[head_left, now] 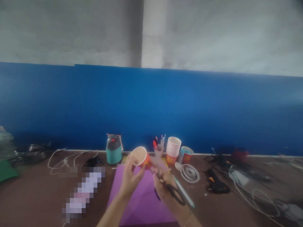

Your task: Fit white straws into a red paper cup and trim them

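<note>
A red paper cup (139, 155), its mouth tilted toward the camera, is held by my left hand (132, 175), with fingers wrapped round its side and rim. Just right of the cup, my right hand (164, 179) is closed on black-handled scissors (175, 194); their blades point up toward the cup and are blurred. Both hands are above a purple sheet (134, 201) on the brown table. Whether the blades touch the cup is too blurred to tell.
Behind stand a teal flask (114, 154), a pen holder (158, 152), stacked cups (173, 148) and another cup (187, 155). To the right lie a marker (184, 192), tape rolls (190, 173), a glue gun (217, 184) and cables. A pixelated object (82, 194) lies left.
</note>
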Available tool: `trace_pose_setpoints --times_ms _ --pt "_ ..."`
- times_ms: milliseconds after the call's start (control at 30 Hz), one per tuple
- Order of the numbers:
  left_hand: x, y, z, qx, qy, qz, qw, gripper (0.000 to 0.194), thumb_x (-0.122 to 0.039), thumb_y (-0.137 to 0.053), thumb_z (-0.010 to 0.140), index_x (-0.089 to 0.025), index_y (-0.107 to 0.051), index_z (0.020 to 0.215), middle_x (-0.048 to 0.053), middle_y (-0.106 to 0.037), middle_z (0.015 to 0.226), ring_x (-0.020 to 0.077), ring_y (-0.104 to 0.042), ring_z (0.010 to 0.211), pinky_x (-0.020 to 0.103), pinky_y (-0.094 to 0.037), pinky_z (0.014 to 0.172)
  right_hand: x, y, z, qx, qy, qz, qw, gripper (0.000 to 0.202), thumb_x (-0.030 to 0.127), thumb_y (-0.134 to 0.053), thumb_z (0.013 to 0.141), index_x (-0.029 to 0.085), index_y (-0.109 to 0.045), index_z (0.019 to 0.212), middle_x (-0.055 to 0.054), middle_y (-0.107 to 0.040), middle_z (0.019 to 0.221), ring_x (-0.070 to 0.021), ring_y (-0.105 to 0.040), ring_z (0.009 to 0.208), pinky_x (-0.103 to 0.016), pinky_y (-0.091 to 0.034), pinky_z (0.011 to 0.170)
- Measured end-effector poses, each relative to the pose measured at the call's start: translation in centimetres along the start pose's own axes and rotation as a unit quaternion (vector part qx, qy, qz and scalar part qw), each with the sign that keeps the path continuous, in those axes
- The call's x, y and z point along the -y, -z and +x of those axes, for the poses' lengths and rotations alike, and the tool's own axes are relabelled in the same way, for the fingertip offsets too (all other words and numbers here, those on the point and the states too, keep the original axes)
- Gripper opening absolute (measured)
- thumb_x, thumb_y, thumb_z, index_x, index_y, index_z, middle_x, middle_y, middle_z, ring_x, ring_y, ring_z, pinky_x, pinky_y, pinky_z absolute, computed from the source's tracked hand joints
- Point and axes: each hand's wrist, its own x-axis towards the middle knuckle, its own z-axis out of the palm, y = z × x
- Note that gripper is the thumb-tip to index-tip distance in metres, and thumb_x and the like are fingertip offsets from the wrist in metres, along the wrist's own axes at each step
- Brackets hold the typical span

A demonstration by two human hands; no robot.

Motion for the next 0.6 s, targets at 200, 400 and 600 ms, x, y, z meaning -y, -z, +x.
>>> trace_pose_setpoints --times_ms 200,400,600 --pt "-0.25 0.24 0.23 0.001 -0.02 0.027 0.999 0.015 -0.02 -0.059 0.074 -0.019 -0.046 0.067 0.008 -0.05 0.105 0.0228 -0.049 0.105 0.031 -0.045 0.083 -0.26 -0.16 0.01 0.028 -0.001 -0.02 0.999 0.033 0.022 -0.039 0.087 0.023 -0.059 0.114 -0.003 -0.067 0.074 -0.02 -0.064 0.078 -0.03 -0.054 0.072" --pt "-0.32 0.34 0.27 0.013 -0.031 0.034 0.999 0.004 -0.02 -0.059 0.074 -0.018 -0.06 0.071 0.011 -0.049 0.111 0.0262 -0.045 0.114 0.035 -0.044 0.09 0.2 0.08 0.16 0.017 0.016 -0.033 0.999 0.032 0.024 -0.039 0.087 0.022 -0.061 0.111 -0.005 -0.068 0.079 -0.02 -0.064 0.078 -0.031 -0.054 0.075" --pt "-0.78 0.5 0.28 0.015 -0.015 0.032 0.999 0.006 -0.021 -0.059 0.073 -0.018 -0.061 0.069 0.011 -0.049 0.112 0.026 -0.044 0.117 0.033 -0.043 0.091 -0.11 -0.17 0.16 0.013 0.025 -0.017 0.999 0.033 0.024 -0.038 0.087 0.022 -0.061 0.11 -0.006 -0.068 0.084 -0.0199 -0.063 0.084 -0.031 -0.053 0.078"
